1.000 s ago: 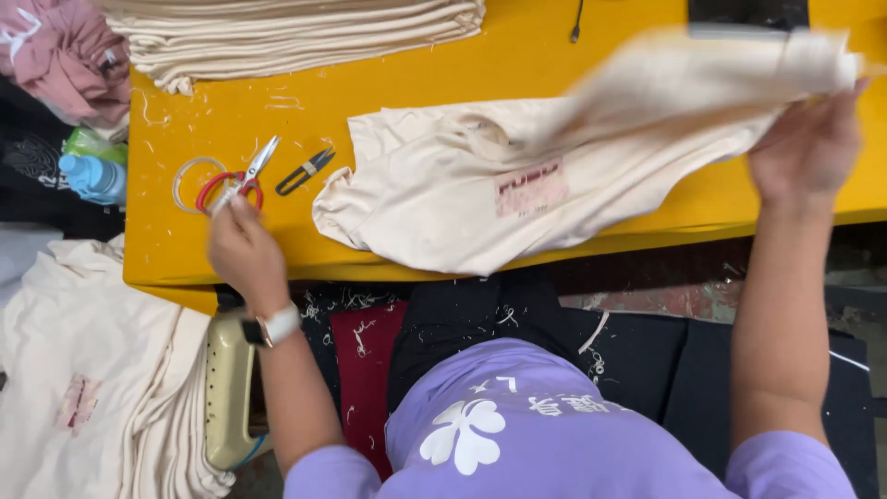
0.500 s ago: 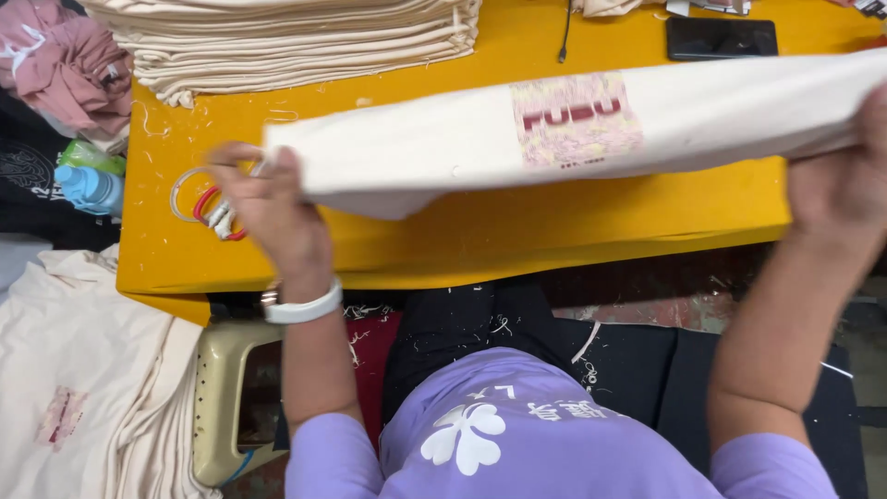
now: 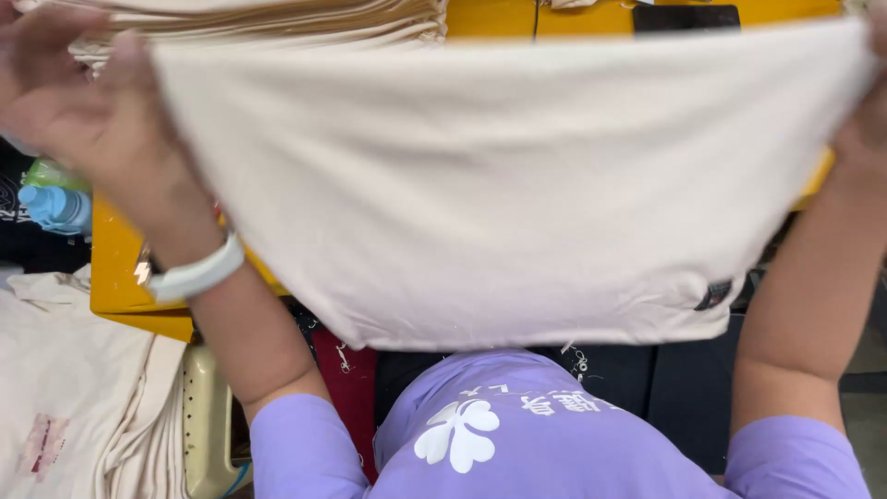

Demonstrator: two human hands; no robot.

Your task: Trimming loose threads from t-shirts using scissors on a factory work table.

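I hold a cream cloth garment (image 3: pixel 499 185) stretched wide in front of me, lifted above the yellow table (image 3: pixel 115 268). My left hand (image 3: pixel 88 111) grips its left top corner, and a white wristband sits on that wrist. My right hand (image 3: pixel 864 129) grips the right top corner at the frame's edge. The cloth hangs down to my purple shirt and hides most of the table. A small dark tag (image 3: pixel 714 294) shows at its lower right hem.
A stack of folded cream cloth (image 3: pixel 305 23) lies at the table's far side. A dark phone (image 3: pixel 686 17) is behind the garment. A blue-capped bottle (image 3: pixel 54 205) stands at the left. More cream garments (image 3: pixel 65 407) are piled low on the left beside a pale plastic stool (image 3: pixel 205 425).
I have raised the garment off the table and spread it out flat toward the camera, so it now covers most of the view; both hands moved up and apart.
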